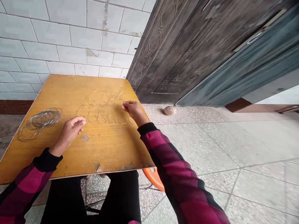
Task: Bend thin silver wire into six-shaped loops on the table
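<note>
While both hands hovered with curled fingers over a yellow table (113, 146), thin wire shapes (101, 123) like figure sixes lay in two rows between them.

The left hand (70, 130) was at the left end of the nearer row, thumb and fingers drawn together, with a loose coil of wire (46, 118) on the tabletop to its left; the right hand (132, 108) was pinched near the right end of the farther row, just beside a short curved wire piece (119, 95), its wrist above the nearer row's right end. Whether either hand gripped a strand could not be told. Part of an orange stool (155, 179) showed beyond the table's near right corner.
</note>
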### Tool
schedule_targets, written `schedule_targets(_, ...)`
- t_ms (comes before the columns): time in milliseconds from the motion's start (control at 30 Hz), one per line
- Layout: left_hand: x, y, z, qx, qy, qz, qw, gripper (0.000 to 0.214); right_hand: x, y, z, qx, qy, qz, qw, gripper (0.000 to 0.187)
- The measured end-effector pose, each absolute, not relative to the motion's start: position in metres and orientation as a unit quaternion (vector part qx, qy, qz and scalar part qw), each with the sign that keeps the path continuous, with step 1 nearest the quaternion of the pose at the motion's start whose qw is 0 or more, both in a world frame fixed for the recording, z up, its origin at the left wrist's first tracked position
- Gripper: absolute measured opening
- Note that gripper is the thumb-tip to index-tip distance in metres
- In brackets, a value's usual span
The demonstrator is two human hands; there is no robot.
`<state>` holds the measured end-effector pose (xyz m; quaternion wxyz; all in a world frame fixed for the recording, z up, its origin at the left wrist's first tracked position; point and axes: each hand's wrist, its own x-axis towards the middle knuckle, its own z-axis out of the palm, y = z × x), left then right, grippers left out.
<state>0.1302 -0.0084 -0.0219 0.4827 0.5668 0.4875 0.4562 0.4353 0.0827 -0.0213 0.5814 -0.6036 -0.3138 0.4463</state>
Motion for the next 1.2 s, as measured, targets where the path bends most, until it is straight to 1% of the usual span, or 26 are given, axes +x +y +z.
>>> schedule_targets(133,0.133,-0.010,-0.020,0.569,0.489,0.451,0.484,0.025,0.447,0.102,-0.029,-0.641,-0.305,0.428,0.559,0.024)
schedule_targets(333,0.133,-0.011,-0.019,0.574,0.491,0.446,0.480,0.027,0.449,0.119,-0.027,-0.682,-0.330,0.389,0.524,0.025)
schedule_targets(567,0.132,-0.010,-0.021,0.586,0.487,0.441,0.475,0.024,0.459,0.113,-0.020,-0.731,-0.395,0.309,0.462,0.016)
schedule_targets(667,0.131,-0.009,-0.022,0.587,0.487,0.442,0.472,0.024,0.460,0.099,-0.008,-0.730,-0.420,0.278,0.462,0.008)
schedule_targets(767,0.130,-0.007,-0.026,0.590,0.489,0.448,0.461,0.023,0.440,0.073,-0.002,-0.705,-0.456,0.267,0.473,0.010)
schedule_targets(867,0.131,-0.007,-0.032,0.627,0.491,0.442,0.414,0.018,0.400,0.039,-0.007,-0.622,-0.536,0.289,0.492,0.015)
schedule_targets(933,0.131,-0.005,-0.033,0.671,0.491,0.432,0.348,0.015,0.370,0.019,-0.016,-0.573,-0.577,0.327,0.482,0.018)
schedule_targets(1000,0.127,-0.002,-0.032,0.715,0.495,0.419,0.260,0.012,0.346,0.006,-0.025,-0.536,-0.620,0.333,0.466,0.020)
schedule_targets(1100,0.106,0.007,-0.021,0.744,0.521,0.391,0.151,0.010,0.327,-0.004,-0.035,-0.508,-0.684,0.283,0.440,0.018)
schedule_targets(1167,0.081,0.013,-0.011,0.721,0.558,0.394,0.116,0.009,0.326,-0.006,-0.039,-0.503,-0.716,0.234,0.422,0.017)
schedule_targets(1200,0.067,0.016,-0.007,0.696,0.579,0.409,0.120,0.007,0.328,-0.007,-0.041,-0.504,-0.727,0.213,0.415,0.018)
